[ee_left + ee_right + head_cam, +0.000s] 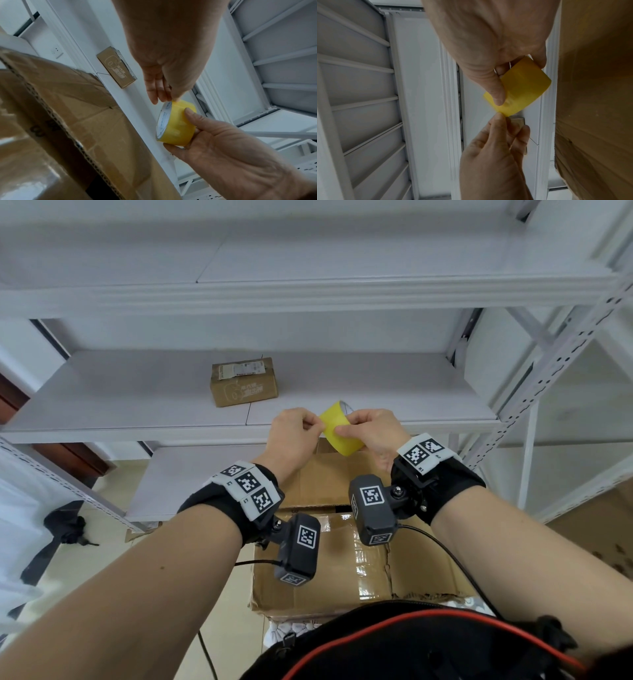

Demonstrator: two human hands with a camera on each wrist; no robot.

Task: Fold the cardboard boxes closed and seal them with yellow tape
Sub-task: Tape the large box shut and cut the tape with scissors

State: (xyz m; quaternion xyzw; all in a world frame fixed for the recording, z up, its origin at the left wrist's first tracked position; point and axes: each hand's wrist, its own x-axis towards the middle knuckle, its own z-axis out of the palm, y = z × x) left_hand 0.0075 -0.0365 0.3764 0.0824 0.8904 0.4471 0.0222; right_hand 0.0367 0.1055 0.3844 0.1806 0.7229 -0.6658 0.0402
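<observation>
The tape (342, 429) is a light, stiff yellow roll, held up in front of me above the big box (342, 559), level with the shelf (137, 392) edge. My right hand (373, 433) has it in a firm grip, thumb on the outer band and fingers round the far side. My left hand (294, 436) pinches at the roll's 9 o'clock edge, where I judge the loose end lies. The film looks thin and glossy, so it should be slippery to pick at and quick to cling or crease once free; best taken by the corner of the end, with the roll braced by its core.

At 11 o'clock from the tape a small box (244, 381) sits on the shelf, already shut. The big box below is largely hidden by my arms and the wrist cameras; I cannot tell whether its flaps are fully folded. Whether any end is actually lifted is too blurred to make out.
</observation>
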